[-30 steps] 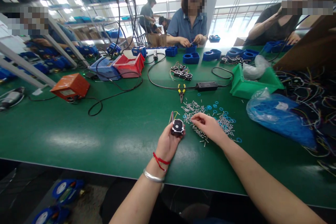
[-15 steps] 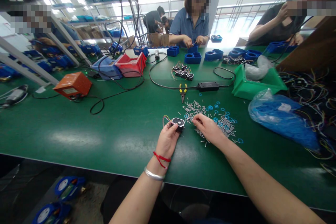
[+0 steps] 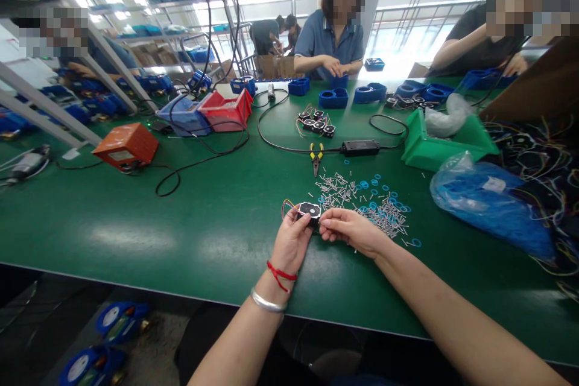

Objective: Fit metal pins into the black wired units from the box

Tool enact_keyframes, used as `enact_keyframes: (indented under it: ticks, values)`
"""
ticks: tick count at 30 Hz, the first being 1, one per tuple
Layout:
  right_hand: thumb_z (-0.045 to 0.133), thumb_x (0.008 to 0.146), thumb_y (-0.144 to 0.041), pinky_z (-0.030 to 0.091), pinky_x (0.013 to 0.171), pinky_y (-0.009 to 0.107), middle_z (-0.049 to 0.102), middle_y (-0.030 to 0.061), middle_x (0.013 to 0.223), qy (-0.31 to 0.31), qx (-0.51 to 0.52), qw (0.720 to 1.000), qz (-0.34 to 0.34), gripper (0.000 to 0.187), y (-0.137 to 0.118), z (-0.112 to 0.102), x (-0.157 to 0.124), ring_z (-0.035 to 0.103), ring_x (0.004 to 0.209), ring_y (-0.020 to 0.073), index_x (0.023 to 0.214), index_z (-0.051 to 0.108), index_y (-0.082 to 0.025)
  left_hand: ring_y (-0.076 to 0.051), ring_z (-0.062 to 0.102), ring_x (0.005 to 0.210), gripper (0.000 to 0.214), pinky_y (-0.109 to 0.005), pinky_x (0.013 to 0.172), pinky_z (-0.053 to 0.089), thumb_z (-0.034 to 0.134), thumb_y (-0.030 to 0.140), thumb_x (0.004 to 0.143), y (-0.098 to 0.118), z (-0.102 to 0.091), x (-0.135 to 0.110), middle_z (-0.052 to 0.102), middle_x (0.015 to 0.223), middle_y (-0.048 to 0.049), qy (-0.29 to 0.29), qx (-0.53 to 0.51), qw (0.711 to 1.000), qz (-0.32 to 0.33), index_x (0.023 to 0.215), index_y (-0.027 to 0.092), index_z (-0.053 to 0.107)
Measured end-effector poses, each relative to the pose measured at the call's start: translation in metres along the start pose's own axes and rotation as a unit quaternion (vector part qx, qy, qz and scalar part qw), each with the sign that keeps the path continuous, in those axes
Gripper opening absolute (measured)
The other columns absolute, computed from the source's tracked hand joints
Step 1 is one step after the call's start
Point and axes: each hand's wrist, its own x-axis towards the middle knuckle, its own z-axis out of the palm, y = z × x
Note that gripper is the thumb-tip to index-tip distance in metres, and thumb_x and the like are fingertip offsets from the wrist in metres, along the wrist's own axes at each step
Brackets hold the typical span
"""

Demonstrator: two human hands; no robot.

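Observation:
My left hand (image 3: 293,240) grips a small black and white square part (image 3: 310,210) with coloured wires trailing to its left, held just above the green table (image 3: 190,223). My right hand (image 3: 350,229) is pinched right beside that part, its fingertips touching the part's right side; whatever it pinches is too small to make out. A scatter of small metal pins (image 3: 380,214) and blue rings (image 3: 375,182) lies on the table just beyond both hands.
Yellow-handled pliers (image 3: 315,158) and a black power adapter (image 3: 360,147) lie past the pins. A blue plastic bag (image 3: 491,202) and green bin (image 3: 441,142) sit right; red and blue bins (image 3: 212,111) and an orange box (image 3: 126,145) left. Other people work across the table.
My right hand moved left from the pin pile to the part in my left hand. The left hand tilted the part flatter and shifted slightly right.

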Motion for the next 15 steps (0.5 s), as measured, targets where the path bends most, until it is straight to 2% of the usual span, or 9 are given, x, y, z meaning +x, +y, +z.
enact_keyframes:
  ticks: [6,10,12,15]
  values:
    - [0.070,0.074,-0.033,0.048,0.059,0.016,0.065,0.0034,0.078,0.010,0.016,1.000,0.007,0.026,0.0032,0.0014,0.0028,0.061,0.064,0.0073,0.087,0.058,-0.013,-0.013,0.057,0.087,0.028,-0.028,0.086,0.039,0.066,0.012,0.069,0.0003,-0.0002,-0.0008,0.061,0.091,-0.0032,0.007,-0.001,1.000,0.006,0.094,0.015,0.054]
    - [0.066,0.076,-0.036,0.046,0.054,0.016,0.064,0.0022,0.074,0.056,-0.005,0.998,-0.007,0.025,0.0057,0.0038,0.0048,0.059,0.059,0.0065,0.082,0.055,-0.014,-0.012,0.057,0.086,0.031,-0.027,0.085,0.039,0.067,0.010,0.067,-0.0012,0.0003,-0.0002,0.061,0.092,-0.0026,0.024,-0.003,1.000,0.007,0.095,0.016,0.053]
    - [0.063,0.078,-0.039,0.044,0.051,0.016,0.062,0.0008,0.070,0.075,-0.048,0.996,-0.030,0.026,0.0059,0.0048,0.0048,0.057,0.055,0.0067,0.079,0.053,-0.015,-0.012,0.057,0.086,0.032,-0.027,0.086,0.039,0.067,0.009,0.067,-0.0022,0.0007,0.0003,0.061,0.091,-0.0024,0.026,-0.004,1.000,0.006,0.095,0.016,0.053]
    - [0.058,0.081,-0.042,0.043,0.051,0.020,0.061,-0.0007,0.066,0.075,-0.166,0.981,-0.067,0.026,0.0052,0.0031,0.0042,0.054,0.052,0.0081,0.079,0.052,-0.016,-0.012,0.057,0.086,0.030,-0.027,0.086,0.039,0.067,0.009,0.067,-0.0031,-0.0002,0.0020,0.061,0.090,-0.0024,0.021,-0.009,1.000,0.017,0.094,0.016,0.054]
